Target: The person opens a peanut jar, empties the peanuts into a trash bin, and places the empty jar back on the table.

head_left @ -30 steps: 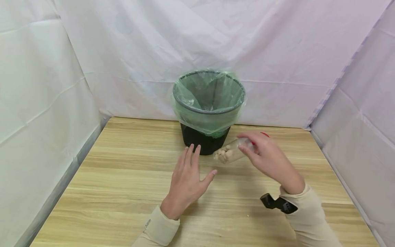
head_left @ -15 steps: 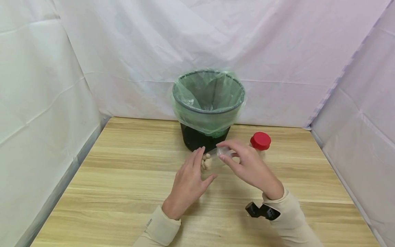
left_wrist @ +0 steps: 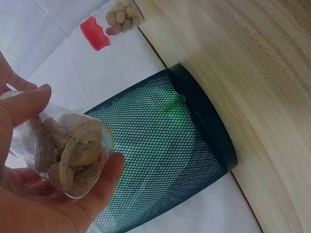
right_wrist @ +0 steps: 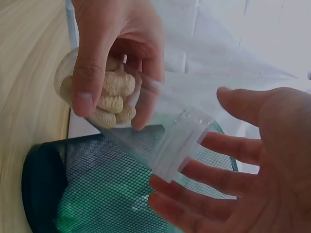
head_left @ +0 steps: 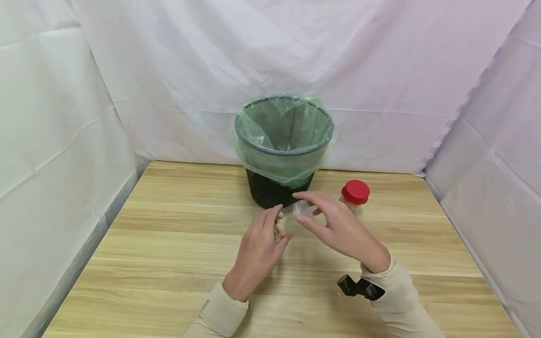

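Observation:
A clear plastic jar [right_wrist: 138, 138] with unshelled peanuts [right_wrist: 114, 99] at its bottom end is held tilted above the table, in front of the bin. My left hand [head_left: 258, 249] grips the bottom end, thumb on one side and fingers on the other. Beside the jar's clear ridged top end [right_wrist: 182, 143] is my right hand [head_left: 344, 227]. Its fingers are extended near that end, and its thumb stands apart from it. Whether the ridged end bears a clear lid I cannot tell.
A black mesh bin [head_left: 274, 188] with a green liner bag [head_left: 283, 164] stands at the table's back middle. Right of it is a second jar with a red lid [head_left: 356, 191] and round light-brown pieces [left_wrist: 124, 18] inside. White curtains [head_left: 203, 70] enclose the wooden table [head_left: 169, 244].
My right hand has brought the peanut jar leftward from beside the red-lidded jar. My left hand has closed round its bottom end, and the right fingers have loosened from the top.

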Action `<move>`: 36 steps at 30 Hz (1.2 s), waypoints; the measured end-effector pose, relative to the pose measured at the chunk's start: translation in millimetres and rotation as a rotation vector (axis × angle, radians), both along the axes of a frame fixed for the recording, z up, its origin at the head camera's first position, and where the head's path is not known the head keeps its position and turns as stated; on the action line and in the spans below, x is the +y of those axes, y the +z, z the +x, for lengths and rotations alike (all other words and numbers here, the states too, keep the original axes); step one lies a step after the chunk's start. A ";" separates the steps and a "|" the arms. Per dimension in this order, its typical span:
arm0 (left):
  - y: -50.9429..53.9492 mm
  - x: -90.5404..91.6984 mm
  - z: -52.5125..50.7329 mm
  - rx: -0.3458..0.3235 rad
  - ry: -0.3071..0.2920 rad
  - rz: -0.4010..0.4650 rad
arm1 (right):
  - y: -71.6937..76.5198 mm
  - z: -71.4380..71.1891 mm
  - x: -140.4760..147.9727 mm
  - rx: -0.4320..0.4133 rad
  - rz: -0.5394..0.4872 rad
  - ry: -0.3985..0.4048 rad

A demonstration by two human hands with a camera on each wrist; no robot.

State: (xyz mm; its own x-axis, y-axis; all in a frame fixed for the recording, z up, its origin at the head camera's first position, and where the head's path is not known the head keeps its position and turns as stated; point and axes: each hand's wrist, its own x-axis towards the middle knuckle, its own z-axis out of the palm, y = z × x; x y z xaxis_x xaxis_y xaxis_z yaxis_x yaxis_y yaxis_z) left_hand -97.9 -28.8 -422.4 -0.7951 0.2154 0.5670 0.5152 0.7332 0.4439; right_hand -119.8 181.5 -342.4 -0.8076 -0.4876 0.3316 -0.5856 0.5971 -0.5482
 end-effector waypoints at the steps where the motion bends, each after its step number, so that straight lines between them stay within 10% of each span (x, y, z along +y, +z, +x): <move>1: 0.2 -0.1 0.2 0.000 0.003 0.000 | 0.6 0.1 1.1 -0.024 0.012 -0.011; 17: -0.8 0.8 -0.4 0.018 0.024 -0.028 | -0.3 -3.0 4.8 -0.149 0.071 -0.057; 36: -2.5 1.2 -1.5 0.021 0.027 -0.025 | 0.5 -3.4 12.6 -0.005 0.080 0.050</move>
